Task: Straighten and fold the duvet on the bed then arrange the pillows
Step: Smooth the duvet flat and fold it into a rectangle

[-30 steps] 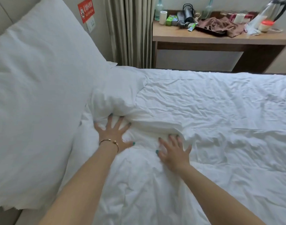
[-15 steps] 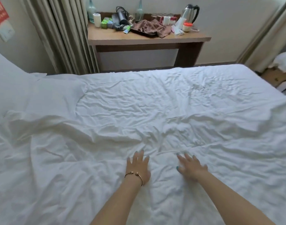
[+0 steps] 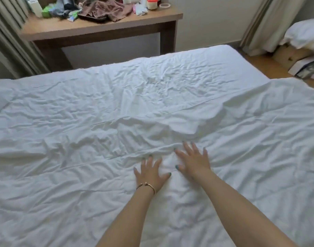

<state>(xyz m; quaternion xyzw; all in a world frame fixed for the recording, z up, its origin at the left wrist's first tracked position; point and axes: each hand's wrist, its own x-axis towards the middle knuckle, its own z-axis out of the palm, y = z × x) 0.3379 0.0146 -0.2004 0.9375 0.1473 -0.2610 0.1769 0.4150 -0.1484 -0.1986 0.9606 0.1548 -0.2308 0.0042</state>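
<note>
A wrinkled white duvet (image 3: 250, 139) lies spread over the near half of the bed, its far edge forming a rumpled ridge across the middle. Beyond it the creased white sheet (image 3: 152, 82) is bare. My left hand (image 3: 150, 172), with a gold bangle on the wrist, lies flat on the duvet with fingers spread. My right hand (image 3: 194, 161) presses flat beside it, fingers apart, just short of the ridge. Neither hand grips fabric. A white pillow (image 3: 305, 32) lies off the bed at the far right.
A wooden desk (image 3: 99, 31) stands behind the bed, cluttered with a brown cloth, bottles and small items. Curtains (image 3: 8, 41) hang at the left and at the right. Boxes (image 3: 300, 61) sit on the wooden floor to the right of the bed.
The view has swung right, away from the big pillow at the headboard. Both hands have slid rightward along the duvet, staying flat and spread.
</note>
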